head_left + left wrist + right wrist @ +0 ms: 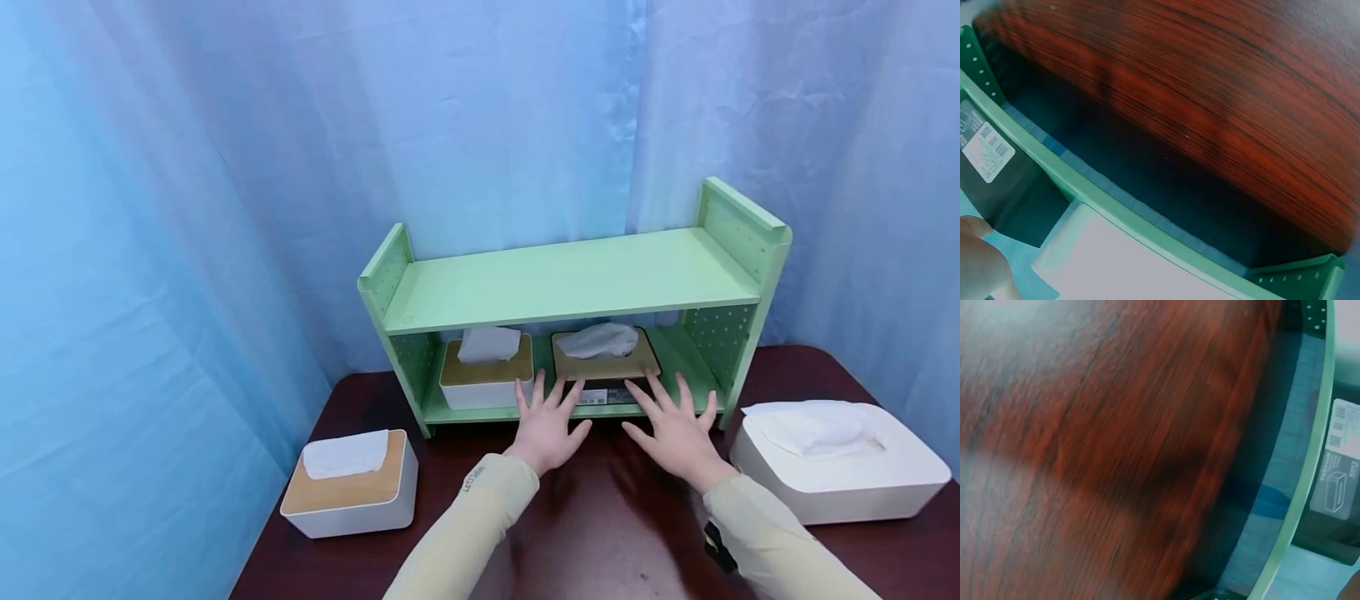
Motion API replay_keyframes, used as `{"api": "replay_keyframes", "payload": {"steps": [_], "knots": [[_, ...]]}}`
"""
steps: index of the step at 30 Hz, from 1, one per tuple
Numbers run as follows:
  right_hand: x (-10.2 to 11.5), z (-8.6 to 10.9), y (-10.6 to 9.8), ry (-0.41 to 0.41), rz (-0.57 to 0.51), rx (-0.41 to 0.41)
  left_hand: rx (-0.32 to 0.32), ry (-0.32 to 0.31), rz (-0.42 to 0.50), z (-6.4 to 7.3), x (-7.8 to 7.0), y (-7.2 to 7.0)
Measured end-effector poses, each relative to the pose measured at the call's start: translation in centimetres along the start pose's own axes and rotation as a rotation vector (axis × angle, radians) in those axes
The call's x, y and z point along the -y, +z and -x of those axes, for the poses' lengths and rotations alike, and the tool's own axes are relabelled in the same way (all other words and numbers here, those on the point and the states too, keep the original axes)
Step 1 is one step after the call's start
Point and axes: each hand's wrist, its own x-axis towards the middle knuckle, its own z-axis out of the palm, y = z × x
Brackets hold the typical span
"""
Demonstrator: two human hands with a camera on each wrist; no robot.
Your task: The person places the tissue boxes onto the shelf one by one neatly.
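Observation:
Both hands reach toward the lower level of a green two-tier shelf (570, 279), fingers spread. My left hand (546, 429) is in front of the gap between two tissue boxes, holding nothing. Nearest to my right hand (678, 437) is a black tissue box (611, 367) with a wood-coloured top; the fingertips overlap its front right corner in the head view. Tissue sticks out of it, and its labelled front (1022, 200) shows in the left wrist view. Left of it sits a white tissue box (480, 395) with a wooden lid. Part of the left hand (985, 269) enters that wrist view's corner.
On the dark wood table (592, 542), another white tissue box with a wooden lid (341, 492) stands left of the shelf. A larger all-white tissue box (855, 500) is at the right, close to the right forearm. Blue curtains (517, 125) hang behind.

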Motion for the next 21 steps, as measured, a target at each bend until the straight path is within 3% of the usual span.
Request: {"api": "replay_keyframes", "payload": {"steps": [8, 12, 21], "knots": [[0.8, 1.2, 0.5, -0.031, -0.02, -0.02, -0.016, 0.065, 0.095, 2.3, 1.4, -0.1], [1.3, 2.0, 1.1, -0.039, -0.042, -0.022, -0.032, 0.072, 0.159, 4.2, 3.0, -0.1], [3.3, 3.4, 1.9, -0.051, -0.119, -0.037, -0.142, 0.078, 0.288, 8.8, 7.3, -0.2]]}}
